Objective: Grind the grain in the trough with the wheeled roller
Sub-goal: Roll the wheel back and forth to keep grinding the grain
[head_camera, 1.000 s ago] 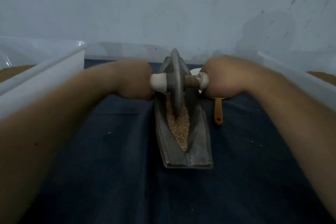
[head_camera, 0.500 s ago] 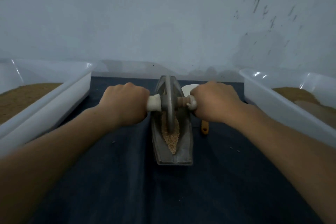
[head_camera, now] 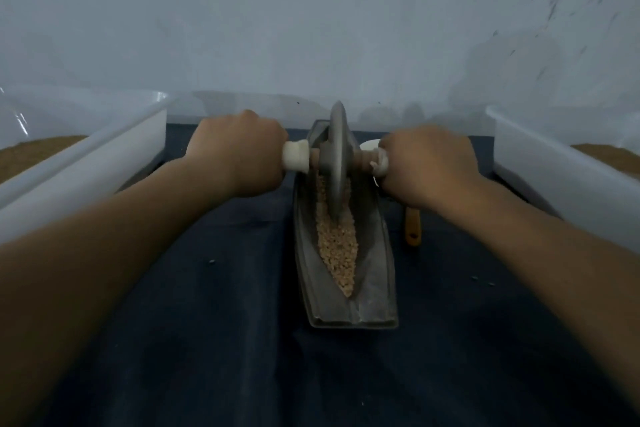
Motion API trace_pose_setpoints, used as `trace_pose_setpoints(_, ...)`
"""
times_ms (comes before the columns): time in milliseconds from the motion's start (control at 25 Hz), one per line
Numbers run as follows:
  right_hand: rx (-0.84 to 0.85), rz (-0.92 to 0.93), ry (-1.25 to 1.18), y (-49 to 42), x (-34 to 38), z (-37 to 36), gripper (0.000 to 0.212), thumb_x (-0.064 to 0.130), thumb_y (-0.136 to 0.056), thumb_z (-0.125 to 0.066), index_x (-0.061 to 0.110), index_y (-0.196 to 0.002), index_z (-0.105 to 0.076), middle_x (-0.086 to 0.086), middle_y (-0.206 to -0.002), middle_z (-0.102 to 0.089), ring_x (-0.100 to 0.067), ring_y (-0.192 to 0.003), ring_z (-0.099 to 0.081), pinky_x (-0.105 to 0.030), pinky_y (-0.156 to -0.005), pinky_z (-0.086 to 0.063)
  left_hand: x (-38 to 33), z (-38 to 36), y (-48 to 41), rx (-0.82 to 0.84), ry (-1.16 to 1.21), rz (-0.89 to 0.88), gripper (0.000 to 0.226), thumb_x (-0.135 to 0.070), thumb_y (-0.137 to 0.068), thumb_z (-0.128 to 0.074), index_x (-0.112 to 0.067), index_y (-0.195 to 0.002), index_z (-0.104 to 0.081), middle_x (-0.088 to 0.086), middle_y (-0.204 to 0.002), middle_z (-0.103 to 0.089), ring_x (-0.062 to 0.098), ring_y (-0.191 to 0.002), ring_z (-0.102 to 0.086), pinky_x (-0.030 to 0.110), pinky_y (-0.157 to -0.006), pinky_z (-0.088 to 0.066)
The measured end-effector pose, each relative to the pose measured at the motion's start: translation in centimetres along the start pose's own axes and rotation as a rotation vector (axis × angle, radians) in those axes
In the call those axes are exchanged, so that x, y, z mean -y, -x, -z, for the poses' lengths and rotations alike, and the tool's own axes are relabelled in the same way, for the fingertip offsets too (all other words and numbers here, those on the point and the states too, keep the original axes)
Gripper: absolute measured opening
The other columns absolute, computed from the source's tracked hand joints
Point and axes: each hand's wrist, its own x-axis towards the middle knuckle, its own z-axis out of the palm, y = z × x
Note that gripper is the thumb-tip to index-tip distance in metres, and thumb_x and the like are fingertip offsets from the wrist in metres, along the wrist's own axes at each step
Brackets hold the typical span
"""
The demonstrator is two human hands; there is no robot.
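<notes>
Between the hands we find the trough (head_camera: 346, 291), a long grey metal vessel, boat-shaped with a V-cut channel, lying lengthwise on the tabletop (head_camera: 225, 340). The channel holds pale, coarse grain (head_camera: 337, 250), which tapers to a point short of the near end. The wheeled roller (head_camera: 336, 156) stands upright in the far half of the channel, its thin grey disc edge bedded in the grain.

The left hand (head_camera: 239, 152) is wrapped round the left handle and the right hand (head_camera: 429, 166) round the right, both fists closed, with white caps showing beside the wooden axle.

Outboard of the left hand, a white plastic tub (head_camera: 104, 152) holds a brown granular fill (head_camera: 34, 152). Outboard of the right hand, a second white tub (head_camera: 554, 184) holds the same kind of fill (head_camera: 613, 158).

Just under the right hand lies a wooden handle (head_camera: 413, 229); its head is hidden. The tabletop is covered in dark blue cloth, with a few stray grains (head_camera: 210, 262) on it. We note open cloth on either side of the trough, bounded by the tub walls
</notes>
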Motion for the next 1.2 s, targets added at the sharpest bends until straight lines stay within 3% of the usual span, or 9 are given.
trace_pose_setpoints(160, -0.091, 0.057, 0.080, -3.0, 0.3, -0.2, 0.020, 0.029, -0.079, -0.065, 0.025, -0.065, -0.052, 0.002, -0.062, -0.048, -0.016, -0.050, -0.041, -0.022, -0.049, -0.023, 0.5, -1.9, -1.1, 0.059, 0.154, 0.074, 0.014, -0.042, -0.080, -0.063, -0.031, -0.077, -0.056, -0.006, -0.074, -0.056, 0.019, -0.066, -0.056, 0.031, -0.057, -0.042)
trace_pose_setpoints(360, 0.019, 0.054, -0.006, 0.8, 0.7, 1.8, 0.018, 0.033, -0.081, -0.065, 0.028, -0.071, -0.050, 0.004, -0.068, -0.046, -0.019, -0.061, -0.046, -0.027, -0.053, -0.034, -0.3, 1.2, 1.7, 0.146, 0.154, 0.018, 0.027, -0.056, -0.073, -0.065, -0.034, -0.088, -0.061, -0.009, -0.081, -0.058, 0.020, -0.074, -0.057, 0.032, -0.063, -0.042)
trace_pose_setpoints(560, 0.037, 0.071, -0.051, 6.2, -0.5, 3.5, 0.027, 0.037, -0.070, -0.069, 0.030, -0.064, -0.043, 0.009, -0.063, -0.043, -0.007, -0.053, -0.033, -0.023, -0.045, -0.020, -0.3, 4.6, 5.8, 0.135, 0.016, -0.090, 0.042, -0.070, -0.056, -0.049, -0.038, -0.081, -0.057, -0.012, -0.070, -0.054, 0.012, -0.062, -0.055, 0.028, -0.054, -0.040)
trace_pose_setpoints(720, 0.111, 0.031, -0.112, 4.1, -0.6, 1.8, 0.025, 0.040, -0.074, -0.068, 0.030, -0.063, -0.048, 0.008, -0.064, -0.050, -0.009, -0.055, -0.043, -0.024, -0.046, -0.026, -1.3, 3.6, 3.1, 0.108, -0.091, -0.042, 0.022, -0.051, -0.075, -0.057, -0.033, -0.086, -0.062, -0.010, -0.074, -0.054, 0.015, -0.064, -0.054, 0.030, -0.057, -0.042)
trace_pose_setpoints(880, 0.121, 0.033, -0.104, -1.6, -0.4, -0.2, 0.024, 0.040, -0.079, -0.067, 0.028, -0.067, -0.050, 0.004, -0.067, -0.056, -0.014, -0.059, -0.051, -0.026, -0.049, -0.035, -1.2, 1.4, -2.0, 0.156, -0.036, 0.006, 0.023, -0.048, -0.080, -0.062, -0.031, -0.095, -0.065, -0.003, -0.084, -0.059, 0.021, -0.073, -0.058, 0.035, -0.062, -0.044)
trace_pose_setpoints(1080, 0.116, 0.017, -0.132, -0.9, -0.4, 0.0, 0.027, 0.042, -0.082, -0.066, 0.027, -0.068, -0.049, 0.004, -0.069, -0.054, -0.014, -0.059, -0.050, -0.026, -0.049, -0.034, -1.4, 1.8, -2.2, 0.127, -0.054, -0.042, 0.017, -0.043, -0.081, -0.061, -0.032, -0.093, -0.064, -0.005, -0.078, -0.054, 0.018, -0.066, -0.052, 0.034, -0.062, -0.042)
trace_pose_setpoints(1200, 0.091, 0.029, -0.105, 3.2, -0.1, 2.1, 0.029, 0.044, -0.081, -0.065, 0.027, -0.067, -0.047, 0.006, -0.069, -0.048, -0.012, -0.057, -0.040, -0.026, -0.048, -0.026, -1.7, 3.4, 1.7, 0.114, -0.086, -0.092, 0.014, -0.041, -0.079, -0.061, -0.031, -0.089, -0.061, -0.010, -0.069, -0.042, 0.017, -0.062, -0.046, 0.031, -0.059, -0.040)
